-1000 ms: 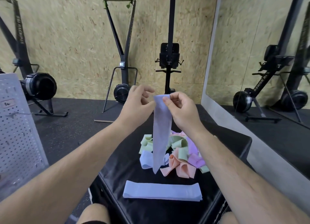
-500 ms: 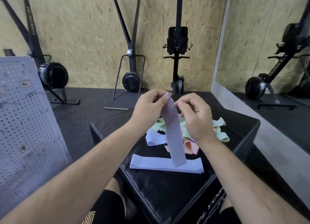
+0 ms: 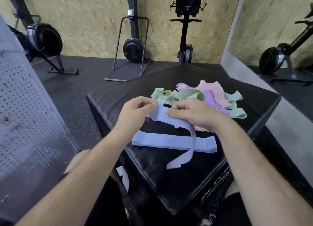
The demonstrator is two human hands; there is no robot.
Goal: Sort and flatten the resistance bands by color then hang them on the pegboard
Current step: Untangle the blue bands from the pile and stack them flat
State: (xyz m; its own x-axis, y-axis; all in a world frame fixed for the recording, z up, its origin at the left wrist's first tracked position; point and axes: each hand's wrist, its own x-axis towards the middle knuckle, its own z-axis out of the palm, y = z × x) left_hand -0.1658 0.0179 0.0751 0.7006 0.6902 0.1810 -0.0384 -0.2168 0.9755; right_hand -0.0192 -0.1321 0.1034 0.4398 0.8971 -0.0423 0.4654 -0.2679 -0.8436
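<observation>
My left hand (image 3: 135,114) and my right hand (image 3: 193,114) both pinch the upper end of a light blue resistance band (image 3: 179,124). Its lower end curls down over a flat stack of blue bands (image 3: 162,142) and touches the black padded box (image 3: 169,183). Behind my hands lies a tangled heap of green, pink and purple bands (image 3: 203,97). The grey pegboard (image 3: 25,107) stands at the left.
Black gym machines (image 3: 133,46) stand on the dark rubber floor along the wooden wall. A mirror (image 3: 279,31) fills the right side. My knees are below the box's near edge.
My hands have come down from chest height toward the box, and the blue band that hung straight now drapes across the flat stack. The view has tilted downward.
</observation>
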